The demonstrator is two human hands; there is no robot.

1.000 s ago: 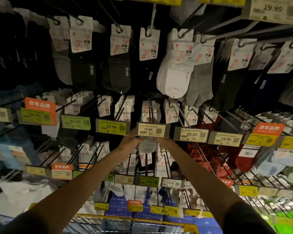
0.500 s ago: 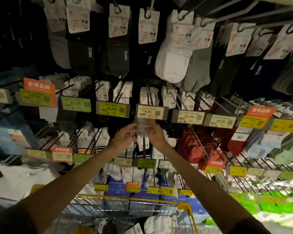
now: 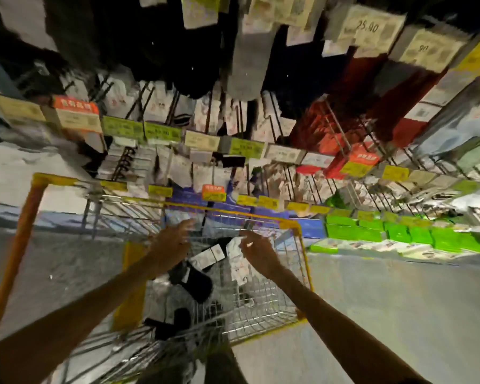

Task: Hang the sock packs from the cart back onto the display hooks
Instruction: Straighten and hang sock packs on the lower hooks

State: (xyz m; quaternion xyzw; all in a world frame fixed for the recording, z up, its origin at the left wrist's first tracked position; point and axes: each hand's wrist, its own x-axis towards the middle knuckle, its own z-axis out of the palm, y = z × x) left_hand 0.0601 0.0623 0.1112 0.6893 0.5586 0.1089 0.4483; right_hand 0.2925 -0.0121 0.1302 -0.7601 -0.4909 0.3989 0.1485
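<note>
The whole view is motion-blurred. Both my hands hover over the wire cart [image 3: 288,224] with its yellow rim. My left hand [image 3: 172,242] has its fingers spread and holds nothing, above a black sock pack [image 3: 196,277] lying in the basket. My right hand [image 3: 258,252] has loosely bent fingers just over a white sock pack [image 3: 237,263] in the cart, and I see no grip on it. More dark socks [image 3: 175,321] lie lower in the basket. The display hooks [image 3: 214,170] with hanging sock packs fill the wall above the cart.
Rows of yellow and orange price tags [image 3: 244,148] run along the hook ends. Red packs [image 3: 333,142] hang at the right, and green boxes [image 3: 405,234] sit on a low shelf. Grey floor [image 3: 385,314] lies on both sides of the cart.
Both hands have come down from the 19.90 hook, where they held a pack, to the cart. The view has swung sharply downward, so the cart basket now fills the middle.
</note>
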